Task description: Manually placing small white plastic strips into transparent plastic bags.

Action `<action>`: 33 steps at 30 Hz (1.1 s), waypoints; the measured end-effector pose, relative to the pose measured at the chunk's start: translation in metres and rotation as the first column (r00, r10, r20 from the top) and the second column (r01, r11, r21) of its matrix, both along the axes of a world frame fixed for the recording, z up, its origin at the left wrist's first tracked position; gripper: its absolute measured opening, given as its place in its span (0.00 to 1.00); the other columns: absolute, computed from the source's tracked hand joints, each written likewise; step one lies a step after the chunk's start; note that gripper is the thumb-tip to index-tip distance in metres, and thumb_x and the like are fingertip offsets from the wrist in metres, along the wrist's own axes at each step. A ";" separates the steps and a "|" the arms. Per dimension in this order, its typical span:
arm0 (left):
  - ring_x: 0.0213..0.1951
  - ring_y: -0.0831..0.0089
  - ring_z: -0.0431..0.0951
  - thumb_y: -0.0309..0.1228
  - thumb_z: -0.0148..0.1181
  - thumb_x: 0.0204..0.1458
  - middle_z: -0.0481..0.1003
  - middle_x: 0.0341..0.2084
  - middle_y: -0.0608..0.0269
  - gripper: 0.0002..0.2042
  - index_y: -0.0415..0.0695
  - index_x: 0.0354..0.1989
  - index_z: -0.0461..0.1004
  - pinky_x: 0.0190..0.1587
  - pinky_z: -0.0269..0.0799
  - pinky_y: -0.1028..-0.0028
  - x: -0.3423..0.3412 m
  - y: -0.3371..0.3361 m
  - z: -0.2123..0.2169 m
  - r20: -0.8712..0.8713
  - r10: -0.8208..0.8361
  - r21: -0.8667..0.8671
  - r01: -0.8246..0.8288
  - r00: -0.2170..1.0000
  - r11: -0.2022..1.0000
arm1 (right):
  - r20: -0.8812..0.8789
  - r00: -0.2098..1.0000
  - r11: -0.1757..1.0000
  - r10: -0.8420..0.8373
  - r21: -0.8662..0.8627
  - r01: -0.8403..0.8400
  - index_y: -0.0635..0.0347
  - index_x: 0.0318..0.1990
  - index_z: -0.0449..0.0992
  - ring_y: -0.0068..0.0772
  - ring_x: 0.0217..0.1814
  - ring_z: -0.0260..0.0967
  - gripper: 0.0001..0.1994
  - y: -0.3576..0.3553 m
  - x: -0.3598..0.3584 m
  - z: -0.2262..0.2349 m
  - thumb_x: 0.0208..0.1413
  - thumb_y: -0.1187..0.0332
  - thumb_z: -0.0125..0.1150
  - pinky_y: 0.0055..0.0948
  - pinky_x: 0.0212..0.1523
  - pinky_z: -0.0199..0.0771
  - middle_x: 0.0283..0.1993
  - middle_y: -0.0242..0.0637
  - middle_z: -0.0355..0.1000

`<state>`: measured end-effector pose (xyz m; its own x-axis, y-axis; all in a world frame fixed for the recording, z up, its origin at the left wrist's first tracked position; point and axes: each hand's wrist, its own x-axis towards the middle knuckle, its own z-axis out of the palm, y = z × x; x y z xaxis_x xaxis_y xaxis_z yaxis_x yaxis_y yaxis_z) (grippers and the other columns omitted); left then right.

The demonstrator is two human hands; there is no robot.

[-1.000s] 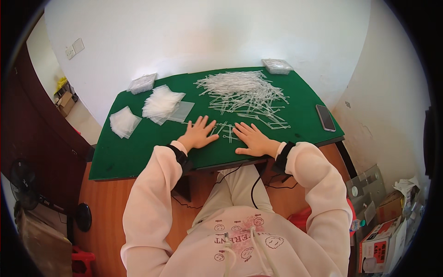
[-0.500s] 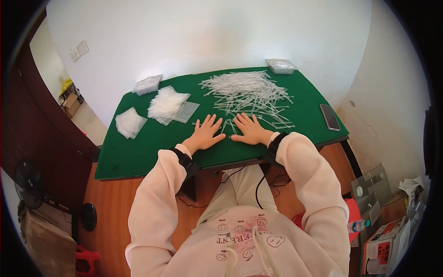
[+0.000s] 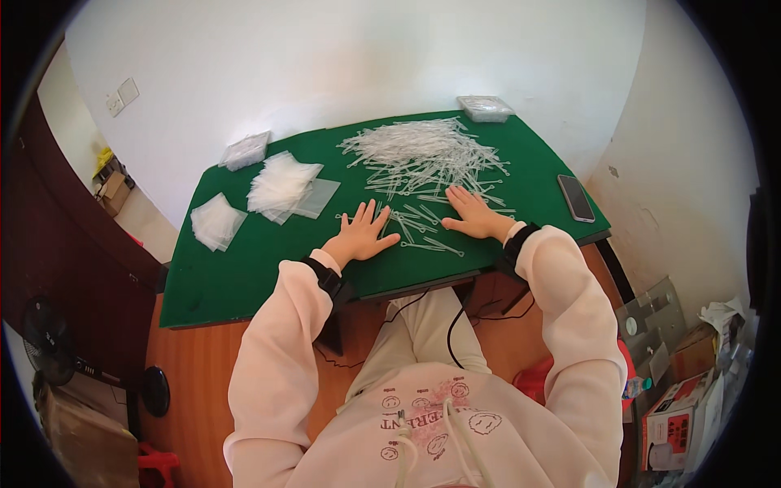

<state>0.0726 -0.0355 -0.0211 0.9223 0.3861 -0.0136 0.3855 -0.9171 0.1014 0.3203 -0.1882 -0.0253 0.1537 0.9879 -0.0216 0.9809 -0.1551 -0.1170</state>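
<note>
My left hand (image 3: 359, 234) lies flat, palm down, fingers spread on the green table (image 3: 244, 268), holding nothing. Palm down as well, my right hand (image 3: 473, 215) rests on the near edge of a scattered pile of thin clear plastic sticks (image 3: 423, 154). A few loose sticks (image 3: 423, 232) lie between the two hands. Left of my left hand is a stack of small clear plastic bags (image 3: 283, 185), and a second smaller stack of bags (image 3: 215, 221) lies further left.
A dark phone (image 3: 576, 198) lies near the table's right edge. Clear trays sit at the far left (image 3: 245, 150) and far right (image 3: 485, 107) of the table. A fan (image 3: 49, 350) stands on the floor at left; boxes and clutter (image 3: 683, 390) are at right.
The view has shifted a little; both hands stay flat on the table, with the right hand now slightly further forward into the sticks.
</note>
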 end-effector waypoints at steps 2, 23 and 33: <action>0.65 0.51 0.36 0.61 0.35 0.51 0.39 0.63 0.47 0.36 0.52 0.64 0.43 0.60 0.34 0.46 0.013 -0.004 0.003 0.036 -0.006 -0.009 0.006 0.999 1.000 | -0.068 0.997 0.992 0.025 0.122 -0.016 0.62 0.64 0.42 0.45 0.71 0.29 0.40 -0.009 0.010 0.003 0.53 0.40 0.37 0.50 0.65 0.30 0.68 0.47 0.36; 0.65 0.54 0.39 0.60 0.34 0.51 0.41 0.63 0.49 0.35 0.54 0.64 0.46 0.59 0.38 0.46 0.039 0.019 -0.010 0.107 0.226 -0.003 -0.227 0.968 0.974 | 0.042 0.990 0.985 0.132 0.103 -0.136 0.59 0.63 0.46 0.47 0.70 0.30 0.38 0.006 -0.054 -0.012 0.54 0.40 0.36 0.52 0.64 0.32 0.67 0.48 0.38; 0.65 0.53 0.39 0.58 0.35 0.52 0.41 0.63 0.49 0.33 0.53 0.63 0.47 0.59 0.37 0.45 0.013 0.020 -0.007 0.061 0.170 0.071 -0.174 0.983 0.982 | 0.040 0.990 0.986 0.133 0.098 -0.136 0.58 0.63 0.47 0.47 0.70 0.31 0.37 -0.007 -0.045 -0.012 0.53 0.40 0.37 0.53 0.64 0.32 0.67 0.47 0.38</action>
<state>0.0861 -0.0154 -0.0285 0.8404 0.5373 0.0703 0.5342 -0.8433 0.0595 0.2756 -0.1950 -0.0369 0.0183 0.9965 0.0817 0.9957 -0.0107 -0.0925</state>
